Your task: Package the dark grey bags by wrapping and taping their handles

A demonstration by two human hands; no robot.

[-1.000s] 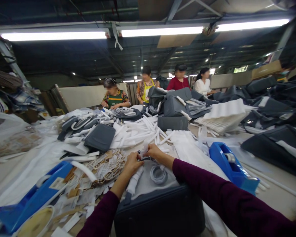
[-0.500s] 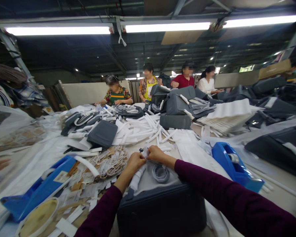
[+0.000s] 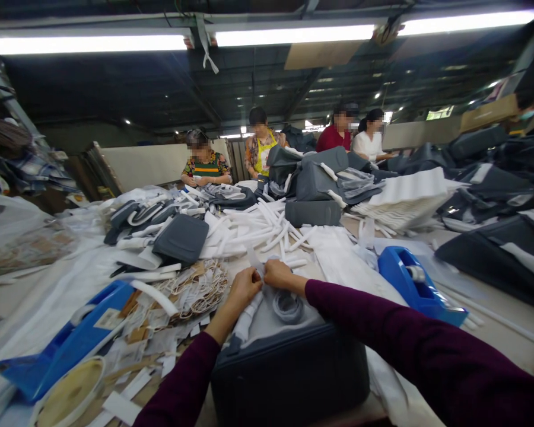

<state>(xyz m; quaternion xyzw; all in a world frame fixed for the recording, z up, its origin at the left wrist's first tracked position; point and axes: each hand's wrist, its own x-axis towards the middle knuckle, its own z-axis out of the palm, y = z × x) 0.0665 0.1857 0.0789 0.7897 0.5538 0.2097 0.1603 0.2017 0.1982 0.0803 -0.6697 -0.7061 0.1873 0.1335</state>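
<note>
A dark grey bag stands close in front of me. From its left side a bag handle wrapped in white runs up to my left hand, whose fingers are pinched at its upper end. My right hand is closed just beside it, the fingertips nearly meeting. A thin translucent plastic strip sticks up between the two hands, seemingly pinched by the right fingers; its lower end is hidden. Below my right hand, a coiled grey strap lies on the pale top of the bag.
Blue tape dispensers stand at left and right. A heap of stringed tags and a tape roll lie at left. Beyond are white foam tubes, grey bags and stacked white sheets. Several co-workers sit or stand behind.
The translucent piece between my hands was bunched with a dark bit showing; now it stands up as a strip. My hands have barely moved. The view has shifted slightly.
</note>
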